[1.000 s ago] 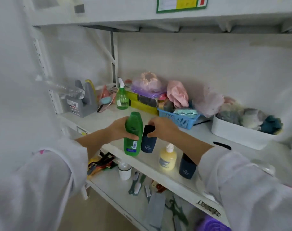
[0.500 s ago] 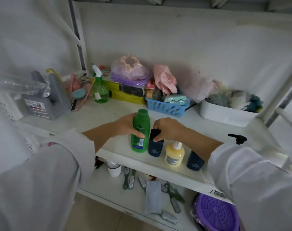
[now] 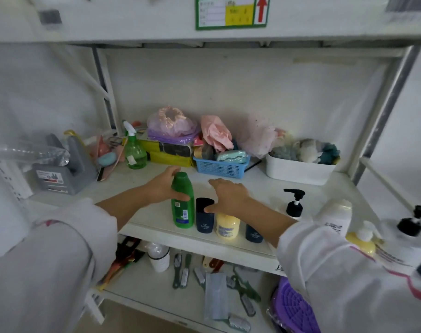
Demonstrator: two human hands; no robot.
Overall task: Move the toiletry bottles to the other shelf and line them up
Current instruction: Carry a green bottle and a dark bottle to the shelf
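While her left hand [image 3: 162,188] grips the upright green bottle [image 3: 182,200], her right hand [image 3: 228,197], at its three o'clock, rests with fingers straight and thumb touching the navy bottle [image 3: 204,218].

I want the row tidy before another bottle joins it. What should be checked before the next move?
1. Green bottle upright at the row's left end: ok.
2. Left hand holding the green bottle, not yet released: not ok.
3. Dark blue bottle upright beside the green one: ok; gap between them cannot tell.
4. Right hand clear of the row: not ok, thumb touches the dark blue bottle.
5. Yellow bottle in line: partly hidden by the right forearm, cannot tell.
6. Black pump bottle still outside the row: not ok.
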